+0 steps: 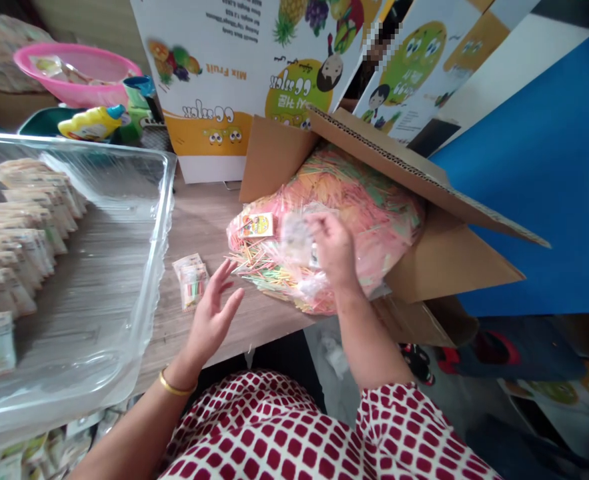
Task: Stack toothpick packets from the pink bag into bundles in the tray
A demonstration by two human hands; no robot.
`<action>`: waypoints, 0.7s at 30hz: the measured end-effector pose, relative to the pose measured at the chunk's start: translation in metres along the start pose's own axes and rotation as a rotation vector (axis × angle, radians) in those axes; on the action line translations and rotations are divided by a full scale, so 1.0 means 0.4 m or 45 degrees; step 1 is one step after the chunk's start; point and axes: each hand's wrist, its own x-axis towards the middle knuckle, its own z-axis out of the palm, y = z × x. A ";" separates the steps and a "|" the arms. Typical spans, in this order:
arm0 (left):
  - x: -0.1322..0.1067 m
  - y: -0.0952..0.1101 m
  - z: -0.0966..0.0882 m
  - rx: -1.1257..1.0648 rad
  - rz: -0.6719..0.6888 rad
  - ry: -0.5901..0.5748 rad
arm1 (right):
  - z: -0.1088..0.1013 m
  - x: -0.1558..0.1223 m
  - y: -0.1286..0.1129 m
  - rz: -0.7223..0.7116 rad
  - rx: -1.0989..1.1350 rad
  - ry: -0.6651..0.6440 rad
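Observation:
My right hand [333,250] pinches a small plastic packet [295,240], blurred by motion, above a big clear bag of thin coloured candy sticks [364,200]. The bag spills from an opened cardboard box [454,263] lying on its side. Loose sticks [269,277] are heaped at the bag's mouth, where a printed packet [256,225] also rests. My left hand [215,308] is open with fingers apart and appears empty. Just beside its fingers, a few filled candy packets [192,281] overlap on the wooden table [199,213].
To the left, a clear plastic tray [167,200] holds rows of filled packets [29,227]. Behind it stand a pink basin [81,60] and a yellow bottle [91,123]. Printed cartons [214,87] form a wall at the back. A blue surface [539,173] is on the right.

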 end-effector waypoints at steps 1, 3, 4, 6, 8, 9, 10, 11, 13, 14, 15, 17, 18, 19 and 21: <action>0.008 0.003 0.010 -0.161 -0.098 -0.038 | 0.039 -0.024 -0.018 0.023 0.068 -0.197; 0.020 -0.005 0.022 -0.388 -0.277 -0.070 | 0.116 -0.053 -0.035 0.038 0.077 -0.579; 0.023 -0.015 0.024 -0.452 -0.360 -0.054 | 0.151 -0.056 -0.035 0.017 0.015 -0.725; 0.023 -0.041 0.016 -0.515 -0.496 0.037 | 0.215 -0.034 -0.022 -0.044 -0.216 -0.780; 0.015 -0.063 0.000 -0.525 -0.584 0.154 | 0.269 0.013 -0.001 -0.169 -0.520 -0.653; 0.010 -0.070 -0.009 -0.524 -0.607 0.190 | 0.293 0.040 0.011 -0.267 -0.654 -0.632; 0.005 -0.074 -0.017 -0.522 -0.619 0.216 | 0.313 0.064 0.021 -0.348 -0.777 -0.638; 0.001 -0.076 -0.023 -0.520 -0.621 0.232 | 0.330 0.086 0.030 -0.421 -0.870 -0.657; -0.008 -0.073 -0.033 -0.521 -0.604 0.263 | 0.351 0.115 0.043 -0.530 -0.980 -0.698; -0.012 -0.070 -0.036 -0.523 -0.591 0.287 | 0.354 0.123 0.046 -0.568 -0.995 -0.702; -0.016 -0.068 -0.039 -0.525 -0.582 0.311 | 0.352 0.126 0.046 -0.587 -0.991 -0.689; -0.022 -0.067 -0.043 -0.520 -0.592 0.348 | 0.338 0.122 0.040 -0.527 -0.956 -0.619; -0.024 -0.068 -0.045 -0.513 -0.605 0.359 | 0.328 0.115 0.035 -0.434 -0.942 -0.579; -0.025 -0.069 -0.045 -0.502 -0.620 0.365 | 0.317 0.105 0.028 -0.313 -0.942 -0.550; -0.025 -0.070 -0.044 -0.480 -0.639 0.360 | 0.296 0.075 0.013 -0.067 -0.990 -0.568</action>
